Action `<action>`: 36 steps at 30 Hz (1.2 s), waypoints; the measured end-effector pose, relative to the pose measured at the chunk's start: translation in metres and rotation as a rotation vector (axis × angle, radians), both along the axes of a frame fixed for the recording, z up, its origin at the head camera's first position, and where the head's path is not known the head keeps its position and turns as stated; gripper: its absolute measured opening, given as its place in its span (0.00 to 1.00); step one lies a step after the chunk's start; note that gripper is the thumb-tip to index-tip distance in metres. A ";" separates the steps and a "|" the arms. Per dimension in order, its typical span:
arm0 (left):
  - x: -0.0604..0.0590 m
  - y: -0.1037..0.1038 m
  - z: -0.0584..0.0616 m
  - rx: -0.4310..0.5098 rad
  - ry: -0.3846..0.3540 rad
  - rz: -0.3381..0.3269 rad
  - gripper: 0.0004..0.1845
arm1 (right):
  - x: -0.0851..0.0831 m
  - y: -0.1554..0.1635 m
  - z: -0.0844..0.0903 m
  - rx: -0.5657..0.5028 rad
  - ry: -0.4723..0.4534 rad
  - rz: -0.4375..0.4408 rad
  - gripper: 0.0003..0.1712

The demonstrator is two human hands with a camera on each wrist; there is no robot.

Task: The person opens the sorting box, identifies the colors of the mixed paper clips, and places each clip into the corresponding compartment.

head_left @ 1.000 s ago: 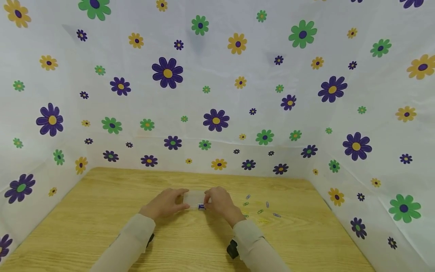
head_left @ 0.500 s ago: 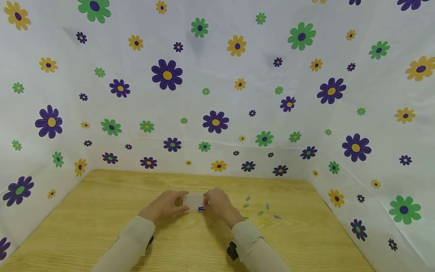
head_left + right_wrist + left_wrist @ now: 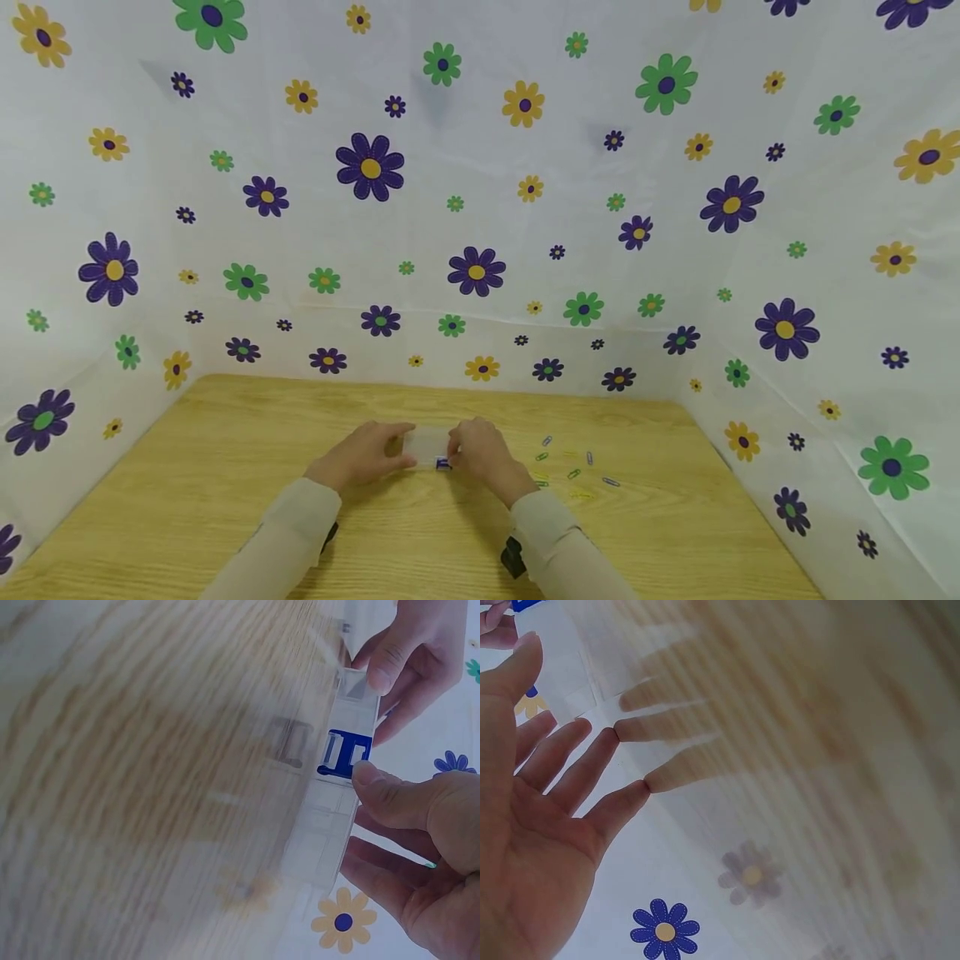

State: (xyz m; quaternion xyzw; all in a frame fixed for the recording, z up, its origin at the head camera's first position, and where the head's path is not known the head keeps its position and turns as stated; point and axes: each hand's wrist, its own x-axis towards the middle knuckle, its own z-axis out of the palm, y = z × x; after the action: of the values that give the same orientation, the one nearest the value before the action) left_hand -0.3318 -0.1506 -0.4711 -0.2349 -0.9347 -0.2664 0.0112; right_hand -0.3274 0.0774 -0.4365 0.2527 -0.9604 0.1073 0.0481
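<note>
A small clear plastic box [image 3: 429, 443] with a blue clasp [image 3: 443, 463] sits at the middle of the wooden table [image 3: 225, 467]. My left hand [image 3: 366, 454] holds its left end, thumb on one side and fingers on the other. In the left wrist view the left hand's [image 3: 540, 787] fingers lie fairly straight against the clear box [image 3: 577, 667]. My right hand [image 3: 480, 454] grips the right part. In the right wrist view the right hand's [image 3: 409, 825] thumb rests beside the blue clasp [image 3: 343, 754] on the box [image 3: 358, 697], with the left hand [image 3: 409, 652] at the far end.
Several coloured paper clips [image 3: 573, 471] lie scattered on the wood just right of my right hand. White cloth with flower prints [image 3: 480, 250] walls in the table at the back and on both sides. Dark wrist-worn cameras [image 3: 512, 554] sit under my sleeves.
Both hands keep their hold on the box in the same spot. Only the head view has shifted slightly.
</note>
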 end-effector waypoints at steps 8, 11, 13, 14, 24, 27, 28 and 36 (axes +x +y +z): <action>-0.002 0.000 -0.004 -0.009 -0.009 0.010 0.32 | -0.003 0.001 -0.002 0.014 0.018 0.042 0.06; -0.003 0.000 -0.005 -0.003 -0.004 0.006 0.32 | -0.005 0.001 -0.002 0.014 0.017 0.065 0.06; -0.003 0.000 -0.005 -0.001 0.001 0.002 0.32 | -0.005 0.001 -0.001 0.018 0.014 0.069 0.06; -0.003 0.000 -0.004 0.002 0.004 -0.005 0.32 | -0.005 0.001 -0.001 0.023 0.014 0.069 0.06; 0.000 -0.003 0.004 0.010 0.032 0.000 0.31 | 0.000 -0.004 0.002 0.021 -0.012 0.132 0.05; 0.000 -0.001 0.004 0.014 0.004 -0.003 0.31 | 0.000 0.000 0.001 -0.022 -0.035 0.098 0.07; 0.000 -0.001 0.003 0.013 -0.005 0.000 0.31 | -0.001 0.002 0.000 -0.039 -0.047 0.099 0.08; -0.003 0.000 -0.004 0.018 -0.007 0.011 0.31 | 0.001 0.009 -0.003 -0.099 -0.081 0.109 0.08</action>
State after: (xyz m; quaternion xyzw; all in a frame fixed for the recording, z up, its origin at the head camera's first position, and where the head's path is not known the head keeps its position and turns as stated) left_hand -0.3344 -0.1501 -0.4751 -0.2285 -0.9336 -0.2758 0.0115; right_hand -0.3261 0.0860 -0.4396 0.2975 -0.9399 0.1671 0.0159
